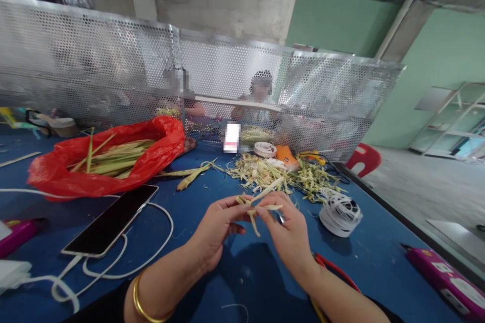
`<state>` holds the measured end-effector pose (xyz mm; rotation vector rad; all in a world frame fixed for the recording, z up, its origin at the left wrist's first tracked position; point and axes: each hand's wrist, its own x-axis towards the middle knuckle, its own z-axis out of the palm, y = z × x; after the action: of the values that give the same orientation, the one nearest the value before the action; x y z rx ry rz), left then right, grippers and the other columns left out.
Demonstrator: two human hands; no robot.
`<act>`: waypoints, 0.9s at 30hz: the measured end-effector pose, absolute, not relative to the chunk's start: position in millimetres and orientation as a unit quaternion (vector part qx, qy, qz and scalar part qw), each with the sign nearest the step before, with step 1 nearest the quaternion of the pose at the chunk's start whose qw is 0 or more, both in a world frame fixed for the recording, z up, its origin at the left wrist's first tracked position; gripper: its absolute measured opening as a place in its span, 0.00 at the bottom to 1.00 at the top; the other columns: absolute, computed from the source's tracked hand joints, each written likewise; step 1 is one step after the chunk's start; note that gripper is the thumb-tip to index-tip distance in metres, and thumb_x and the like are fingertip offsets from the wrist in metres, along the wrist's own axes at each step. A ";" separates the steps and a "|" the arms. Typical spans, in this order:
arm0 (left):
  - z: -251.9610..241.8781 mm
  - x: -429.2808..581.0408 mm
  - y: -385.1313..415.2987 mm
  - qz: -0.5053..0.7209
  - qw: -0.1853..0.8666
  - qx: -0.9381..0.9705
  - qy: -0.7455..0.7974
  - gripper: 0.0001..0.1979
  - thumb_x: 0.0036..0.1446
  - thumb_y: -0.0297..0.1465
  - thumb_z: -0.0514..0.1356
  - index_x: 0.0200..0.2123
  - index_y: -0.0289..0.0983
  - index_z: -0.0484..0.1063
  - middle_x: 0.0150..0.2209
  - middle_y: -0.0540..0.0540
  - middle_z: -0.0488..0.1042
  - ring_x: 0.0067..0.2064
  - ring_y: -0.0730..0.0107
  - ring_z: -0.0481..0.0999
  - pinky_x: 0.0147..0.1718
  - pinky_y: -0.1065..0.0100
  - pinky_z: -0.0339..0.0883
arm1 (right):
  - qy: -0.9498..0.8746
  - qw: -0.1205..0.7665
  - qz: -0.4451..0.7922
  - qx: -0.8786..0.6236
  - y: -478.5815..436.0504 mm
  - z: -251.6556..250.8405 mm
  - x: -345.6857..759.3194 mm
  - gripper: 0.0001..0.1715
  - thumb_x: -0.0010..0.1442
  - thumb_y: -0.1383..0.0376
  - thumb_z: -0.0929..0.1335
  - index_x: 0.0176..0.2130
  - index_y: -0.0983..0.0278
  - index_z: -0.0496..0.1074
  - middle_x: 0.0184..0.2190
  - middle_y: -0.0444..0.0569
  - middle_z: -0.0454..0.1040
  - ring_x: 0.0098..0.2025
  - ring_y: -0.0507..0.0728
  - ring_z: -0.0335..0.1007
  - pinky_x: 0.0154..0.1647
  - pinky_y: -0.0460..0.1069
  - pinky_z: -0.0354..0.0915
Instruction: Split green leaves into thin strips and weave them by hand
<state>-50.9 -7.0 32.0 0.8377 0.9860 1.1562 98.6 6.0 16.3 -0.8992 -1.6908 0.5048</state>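
Between both hands, a small woven piece of pale leaf strips (253, 216) is held above the blue table, with several strip ends sticking out. My left hand (220, 227) pinches its left side between thumb and fingers. On the right side, my right hand (283, 222) grips the strips close to the knot, and a small shiny bit shows by its fingers, too small to name. Beyond the hands lies a heap of leaf scraps (250, 174). To the right of my right hand stands a roll of white strip (341, 214).
A red plastic bag (166, 149) of long leaves (117, 159) sits at left, near a corded phone (113, 219). Yellow-handled scissors (313, 156) and an orange packet (287, 156) lie by the scraps. A purple tool (447, 277) is at right. Behind a perforated metal screen (227, 65) sit people.
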 end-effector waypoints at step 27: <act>27.9 -50.2 -1.8 0.516 0.577 0.423 0.471 0.15 0.44 0.34 0.67 0.36 0.34 0.77 0.26 0.47 0.77 0.26 0.73 0.71 0.27 0.72 0.62 | -0.475 0.511 0.586 -0.412 7.0 22.8 90.0 0.17 0.47 0.55 0.73 0.28 0.65 0.70 0.22 0.44 0.74 0.24 0.53 0.70 0.27 0.47 0.68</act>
<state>-50.2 -1.8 27.9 0.9890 1.1033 1.2080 90.0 7.0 22.8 -0.9928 -1.1435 1.4106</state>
